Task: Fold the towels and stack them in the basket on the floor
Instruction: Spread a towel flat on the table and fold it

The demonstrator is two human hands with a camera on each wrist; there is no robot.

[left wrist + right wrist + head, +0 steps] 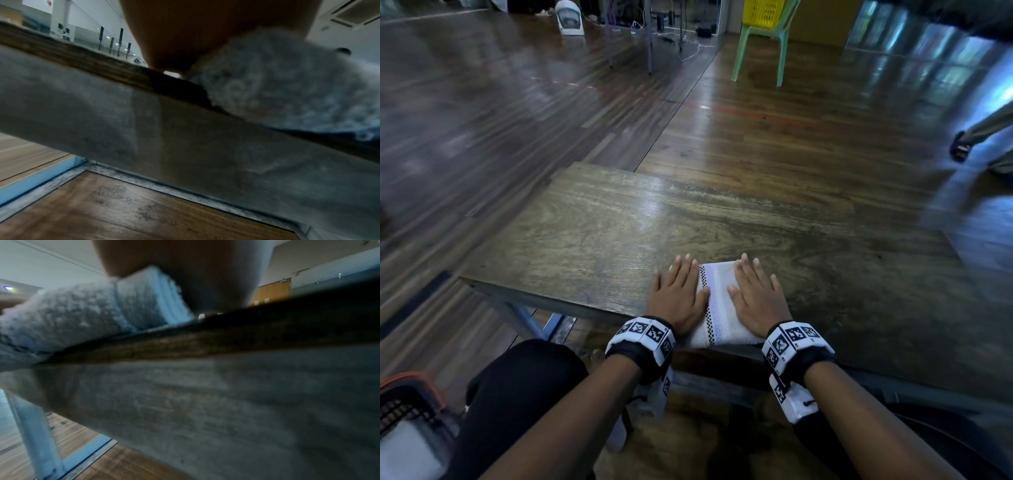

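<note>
1. The folding looks nearly done: the left hand (677, 297) and right hand (756, 298) lie flat, fingers straight, pressing the towel (719, 301) smooth, grasping nothing.
2. The towel sits at the near edge of the table (602, 233).
3. Next, I'd guess, it gets lifted whole and lowered into the basket (410, 397) on the floor, down left.
4. It's thick white terry, a tidy rectangle with a checkered stripe; the table is worn, dark-grained wood.

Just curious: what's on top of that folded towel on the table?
Both hands lie flat on the towel: the left hand on its left side, the right hand on its right. Only the middle strip shows; the cloth under the palms is hidden.
</note>
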